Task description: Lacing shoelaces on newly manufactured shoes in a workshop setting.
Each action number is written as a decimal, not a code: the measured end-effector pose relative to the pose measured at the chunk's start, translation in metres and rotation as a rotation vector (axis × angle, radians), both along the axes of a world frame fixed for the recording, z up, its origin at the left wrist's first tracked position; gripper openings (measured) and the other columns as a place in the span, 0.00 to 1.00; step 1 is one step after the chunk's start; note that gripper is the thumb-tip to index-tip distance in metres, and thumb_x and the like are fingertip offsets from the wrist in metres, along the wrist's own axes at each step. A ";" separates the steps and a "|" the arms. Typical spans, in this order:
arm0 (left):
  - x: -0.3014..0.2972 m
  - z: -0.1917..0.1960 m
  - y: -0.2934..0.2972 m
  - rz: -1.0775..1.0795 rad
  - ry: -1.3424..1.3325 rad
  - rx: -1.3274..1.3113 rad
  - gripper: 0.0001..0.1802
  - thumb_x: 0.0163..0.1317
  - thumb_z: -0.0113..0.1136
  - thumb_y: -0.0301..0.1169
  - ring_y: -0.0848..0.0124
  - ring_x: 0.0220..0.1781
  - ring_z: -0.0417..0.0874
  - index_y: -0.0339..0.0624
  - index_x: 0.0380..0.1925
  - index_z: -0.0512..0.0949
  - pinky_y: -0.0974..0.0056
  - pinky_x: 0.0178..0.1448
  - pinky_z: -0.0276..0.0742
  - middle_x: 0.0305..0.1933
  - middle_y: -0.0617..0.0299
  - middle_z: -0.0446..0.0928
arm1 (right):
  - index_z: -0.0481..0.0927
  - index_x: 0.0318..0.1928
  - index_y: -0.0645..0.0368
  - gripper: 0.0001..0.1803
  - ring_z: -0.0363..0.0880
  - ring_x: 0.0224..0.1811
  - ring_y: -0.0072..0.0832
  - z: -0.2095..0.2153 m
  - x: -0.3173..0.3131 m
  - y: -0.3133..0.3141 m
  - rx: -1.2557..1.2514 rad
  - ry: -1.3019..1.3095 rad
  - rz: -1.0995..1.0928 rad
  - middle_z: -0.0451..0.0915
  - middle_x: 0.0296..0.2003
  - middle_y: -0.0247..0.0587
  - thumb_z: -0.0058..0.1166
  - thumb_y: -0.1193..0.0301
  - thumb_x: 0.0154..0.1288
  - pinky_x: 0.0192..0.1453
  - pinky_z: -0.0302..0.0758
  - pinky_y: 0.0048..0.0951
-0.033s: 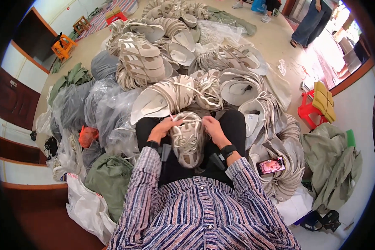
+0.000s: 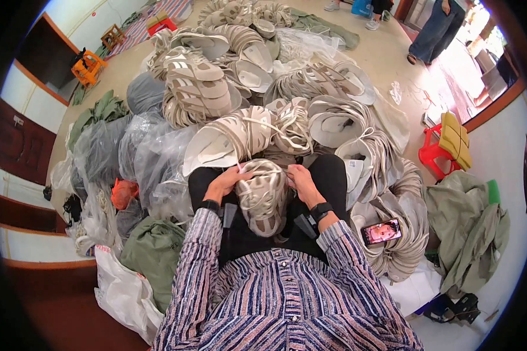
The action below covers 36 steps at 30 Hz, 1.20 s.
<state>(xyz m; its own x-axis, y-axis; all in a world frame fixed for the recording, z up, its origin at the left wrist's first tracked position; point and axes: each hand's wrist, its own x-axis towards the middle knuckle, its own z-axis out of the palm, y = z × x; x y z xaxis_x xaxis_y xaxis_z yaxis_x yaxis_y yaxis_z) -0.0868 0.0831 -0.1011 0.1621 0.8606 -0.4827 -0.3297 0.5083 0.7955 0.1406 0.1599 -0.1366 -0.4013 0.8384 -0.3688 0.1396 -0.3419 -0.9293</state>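
Between my knees, a beige-and-white shoe upper (image 2: 262, 205) rests on my lap, its pale lace crisscrossing the front. My left hand (image 2: 221, 182) is closed at its upper left edge, with a small pinkish tip showing by the fingers. On the opposite side my right hand (image 2: 302, 179) pinches at the top edge, seemingly on a lace end; the fingertips partly hide it. Just beyond lies a bundle of stacked uppers (image 2: 231, 137), with a laced upper (image 2: 293, 128) beside it.
Bundled uppers (image 2: 196, 82) pile up ahead, and more lie right, with a phone (image 2: 381, 232) on one bundle. Clear plastic bags (image 2: 158, 152) and a green sack (image 2: 152, 251) sit left. A red stool (image 2: 436, 153) stands right. Another person (image 2: 436, 32) stands near the doorway.
The upper has tipped slightly, showing less of its opening. My left hand has shifted a little left; my right hand stays close to the same edge.
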 end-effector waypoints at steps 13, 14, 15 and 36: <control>-0.024 0.003 -0.041 0.029 -0.201 -0.063 0.42 0.45 0.64 0.19 0.69 0.57 0.73 0.39 0.64 0.60 0.66 0.63 0.66 0.58 0.61 0.70 | 0.67 0.56 0.70 0.32 0.66 0.58 0.50 -0.041 -0.006 -0.006 -0.143 -0.437 0.190 0.66 0.56 0.64 0.44 0.56 0.59 0.62 0.62 0.40; -0.022 0.006 -0.041 0.042 -0.173 -0.061 0.40 0.46 0.61 0.20 0.69 0.56 0.73 0.38 0.64 0.61 0.66 0.62 0.66 0.58 0.60 0.71 | 0.68 0.56 0.70 0.32 0.67 0.58 0.48 -0.039 -0.003 -0.006 -0.181 -0.340 0.293 0.68 0.55 0.63 0.45 0.56 0.59 0.61 0.62 0.38; -0.028 0.006 -0.045 0.081 -0.235 -0.044 0.39 0.45 0.57 0.20 0.67 0.55 0.74 0.36 0.63 0.61 0.66 0.62 0.67 0.57 0.58 0.72 | 0.72 0.53 0.68 0.31 0.70 0.56 0.42 -0.024 -0.004 -0.017 -0.283 -0.100 0.272 0.72 0.53 0.57 0.47 0.54 0.59 0.59 0.63 0.35; 0.053 0.312 -0.125 0.620 0.454 0.465 0.33 0.65 0.39 0.44 0.58 0.47 0.79 0.28 0.62 0.59 0.57 0.55 0.76 0.48 0.43 0.74 | 0.62 0.59 0.65 0.31 0.68 0.52 0.23 0.223 0.000 -0.121 -0.027 0.797 0.491 0.71 0.52 0.39 0.52 0.56 0.65 0.57 0.66 0.26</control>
